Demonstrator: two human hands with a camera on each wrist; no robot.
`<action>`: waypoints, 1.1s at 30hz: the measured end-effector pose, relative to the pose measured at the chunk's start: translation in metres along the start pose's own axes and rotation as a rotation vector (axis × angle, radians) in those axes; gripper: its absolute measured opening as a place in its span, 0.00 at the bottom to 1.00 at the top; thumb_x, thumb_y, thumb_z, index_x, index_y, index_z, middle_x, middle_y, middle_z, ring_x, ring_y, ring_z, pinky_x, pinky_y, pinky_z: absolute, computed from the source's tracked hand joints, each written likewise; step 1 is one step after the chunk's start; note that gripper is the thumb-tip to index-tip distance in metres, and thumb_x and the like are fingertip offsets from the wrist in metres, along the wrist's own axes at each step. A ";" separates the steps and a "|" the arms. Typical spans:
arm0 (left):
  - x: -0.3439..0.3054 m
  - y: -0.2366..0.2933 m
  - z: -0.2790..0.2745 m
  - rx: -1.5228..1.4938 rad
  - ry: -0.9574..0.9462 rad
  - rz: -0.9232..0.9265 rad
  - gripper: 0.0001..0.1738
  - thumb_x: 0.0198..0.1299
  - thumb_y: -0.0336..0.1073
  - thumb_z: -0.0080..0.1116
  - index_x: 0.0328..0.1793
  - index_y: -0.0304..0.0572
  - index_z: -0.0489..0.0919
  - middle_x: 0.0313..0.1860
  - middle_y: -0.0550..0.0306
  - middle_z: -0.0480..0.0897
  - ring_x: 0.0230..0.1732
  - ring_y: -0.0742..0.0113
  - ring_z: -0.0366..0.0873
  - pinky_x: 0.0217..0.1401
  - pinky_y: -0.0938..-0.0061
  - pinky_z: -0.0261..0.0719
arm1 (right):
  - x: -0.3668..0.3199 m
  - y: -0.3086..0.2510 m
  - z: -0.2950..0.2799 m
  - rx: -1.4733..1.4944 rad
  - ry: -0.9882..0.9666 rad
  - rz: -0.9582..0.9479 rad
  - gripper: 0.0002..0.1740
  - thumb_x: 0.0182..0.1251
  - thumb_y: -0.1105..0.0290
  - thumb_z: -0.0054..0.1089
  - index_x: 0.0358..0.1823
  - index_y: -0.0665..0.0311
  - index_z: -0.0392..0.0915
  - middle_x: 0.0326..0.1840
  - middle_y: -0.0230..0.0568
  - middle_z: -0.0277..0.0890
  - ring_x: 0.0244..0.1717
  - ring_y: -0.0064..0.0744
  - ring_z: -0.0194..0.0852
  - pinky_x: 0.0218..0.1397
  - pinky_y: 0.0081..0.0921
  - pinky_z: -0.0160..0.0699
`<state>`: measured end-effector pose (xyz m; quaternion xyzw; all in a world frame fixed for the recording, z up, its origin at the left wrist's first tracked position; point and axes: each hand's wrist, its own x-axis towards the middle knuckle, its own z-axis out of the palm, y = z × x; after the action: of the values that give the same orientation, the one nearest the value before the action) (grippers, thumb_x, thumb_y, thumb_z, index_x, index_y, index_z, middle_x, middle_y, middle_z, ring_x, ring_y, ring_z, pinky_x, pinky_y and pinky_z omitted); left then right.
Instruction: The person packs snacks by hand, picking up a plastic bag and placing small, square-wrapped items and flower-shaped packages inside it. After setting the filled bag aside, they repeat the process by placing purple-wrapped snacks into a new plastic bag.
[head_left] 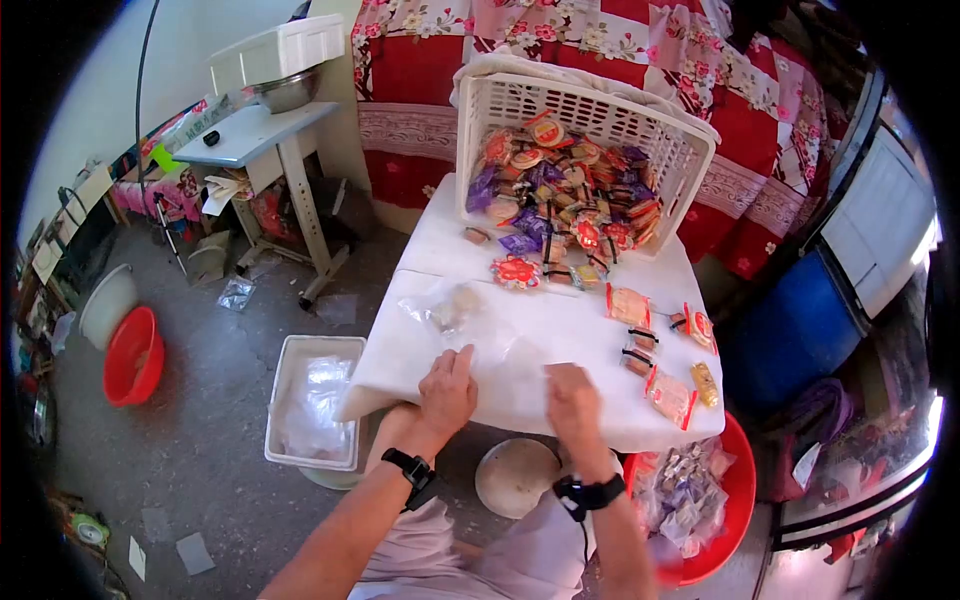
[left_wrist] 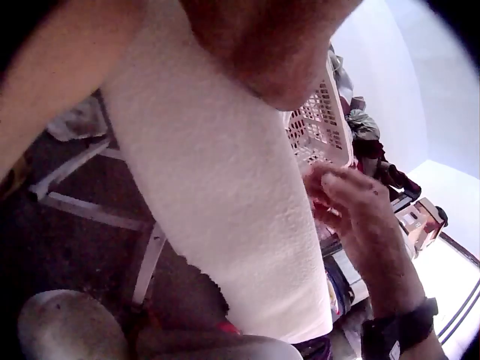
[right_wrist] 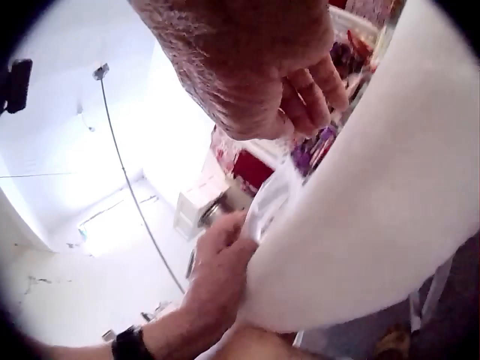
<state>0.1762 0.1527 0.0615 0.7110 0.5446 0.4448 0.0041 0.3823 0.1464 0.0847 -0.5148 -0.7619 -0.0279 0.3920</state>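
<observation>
On the white-covered table (head_left: 400,350) lies a clear plastic bag (head_left: 490,335) with a pale lump inside its far end. My left hand (head_left: 450,388) pinches the bag's near edge; the right wrist view shows the bag (right_wrist: 276,193) rising from those fingertips. Blurred in the head view, my right hand (head_left: 574,405) is over the table's front part, right of the bag. Its fingers (right_wrist: 307,94) bend loosely with nothing visible between them. Several wrapped snacks, including a pink-and-white packet (head_left: 628,306) and a gold-wrapped piece (head_left: 705,384), lie to the right.
A white plastic basket (head_left: 590,100) tipped on its side spills wrapped snacks at the table's back. A white tub (head_left: 285,400) with clear bags stands at the left, and a red basin (head_left: 735,500) of packets at the lower right. A round stool (head_left: 517,478) is below the table edge.
</observation>
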 end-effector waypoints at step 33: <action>-0.003 -0.006 0.007 -0.009 0.038 0.008 0.05 0.54 0.26 0.51 0.35 0.41 0.68 0.32 0.49 0.72 0.36 0.48 0.74 0.34 0.58 0.74 | 0.038 -0.036 0.057 0.767 -0.268 0.771 0.14 0.67 0.66 0.56 0.40 0.73 0.75 0.23 0.42 0.77 0.17 0.20 0.72 0.15 0.18 0.71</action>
<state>0.1763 0.1558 0.0521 0.7046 0.5398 0.4606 -0.0050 0.3142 0.1837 0.0818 -0.5755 -0.5173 0.4623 0.4329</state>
